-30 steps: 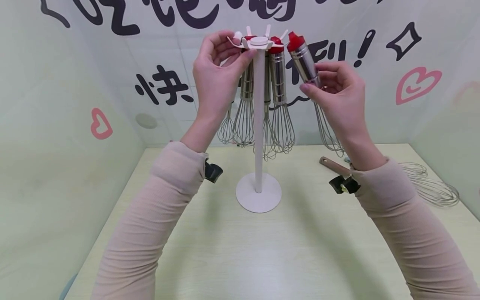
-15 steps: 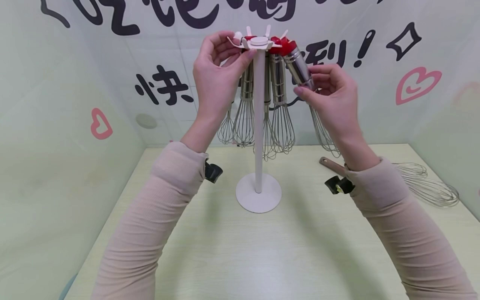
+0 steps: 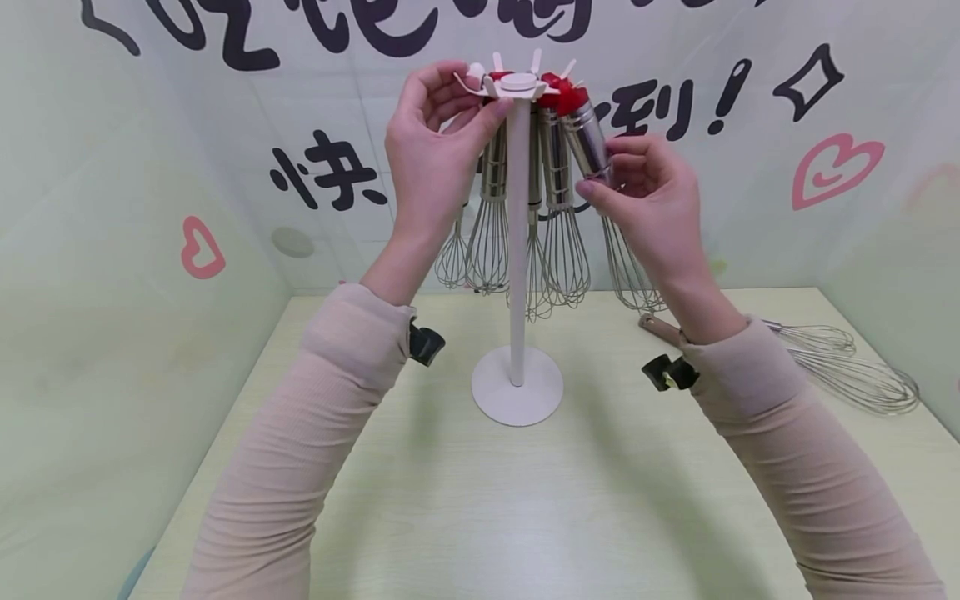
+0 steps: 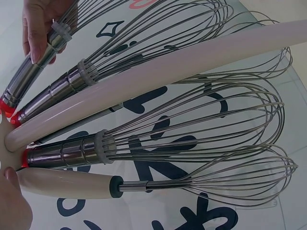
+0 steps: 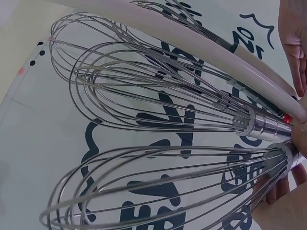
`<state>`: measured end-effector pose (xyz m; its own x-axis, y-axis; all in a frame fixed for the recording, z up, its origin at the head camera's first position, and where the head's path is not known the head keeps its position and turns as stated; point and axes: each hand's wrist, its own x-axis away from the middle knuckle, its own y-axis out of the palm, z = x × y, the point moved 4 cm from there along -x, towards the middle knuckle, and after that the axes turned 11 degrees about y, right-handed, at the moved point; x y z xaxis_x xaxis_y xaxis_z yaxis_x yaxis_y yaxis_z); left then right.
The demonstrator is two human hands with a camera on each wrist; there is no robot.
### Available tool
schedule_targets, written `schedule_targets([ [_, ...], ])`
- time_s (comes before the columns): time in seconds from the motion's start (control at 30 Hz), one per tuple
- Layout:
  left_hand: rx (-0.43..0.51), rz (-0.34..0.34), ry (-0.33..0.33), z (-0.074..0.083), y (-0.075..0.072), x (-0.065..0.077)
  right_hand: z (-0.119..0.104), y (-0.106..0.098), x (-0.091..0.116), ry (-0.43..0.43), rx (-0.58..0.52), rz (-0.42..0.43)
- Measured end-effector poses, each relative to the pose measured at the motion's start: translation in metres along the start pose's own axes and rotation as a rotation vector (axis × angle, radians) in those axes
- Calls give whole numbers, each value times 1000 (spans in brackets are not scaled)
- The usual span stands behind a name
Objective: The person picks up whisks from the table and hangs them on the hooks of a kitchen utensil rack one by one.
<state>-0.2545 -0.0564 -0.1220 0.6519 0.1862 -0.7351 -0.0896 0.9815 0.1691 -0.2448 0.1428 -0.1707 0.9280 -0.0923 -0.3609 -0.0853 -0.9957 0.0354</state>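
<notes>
My left hand (image 3: 438, 146) holds the top of a white utensil stand (image 3: 517, 267), its thumb at the hook ring and fingertips by a hook on the left. In my right hand (image 3: 652, 196) is a steel whisk (image 3: 585, 142) with a red end cap, gripped low on the handle. It tilts, cap up against the ring's right side; whether its cap sits on a hook I cannot tell. Several other whisks hang from the ring, one with a red cap (image 3: 553, 158) right beside it. In the left wrist view a cream-handled whisk (image 4: 72, 183) hangs nearest that hand.
More whisks (image 3: 862, 379) lie on the table (image 3: 517, 508) at the right, partly behind the right sleeve, near a brown handle (image 3: 660, 329). The stand's round base (image 3: 517, 408) rests on the table. A printed cloth wall (image 3: 337, 250) rises behind.
My right hand has brought its whisk leftward and slightly down, from apart from the ring to against its right side, near the other red cap. The left hand has stayed in place.
</notes>
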Motion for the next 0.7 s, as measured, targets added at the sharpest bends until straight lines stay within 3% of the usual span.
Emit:
schedule_targets([
  [0.43,-14,-3,7,-1,0,-1,7,12,1,59,164,-27],
  [0.7,-11,-3,2,2,0,0,10,17,2,57,181,-59],
])
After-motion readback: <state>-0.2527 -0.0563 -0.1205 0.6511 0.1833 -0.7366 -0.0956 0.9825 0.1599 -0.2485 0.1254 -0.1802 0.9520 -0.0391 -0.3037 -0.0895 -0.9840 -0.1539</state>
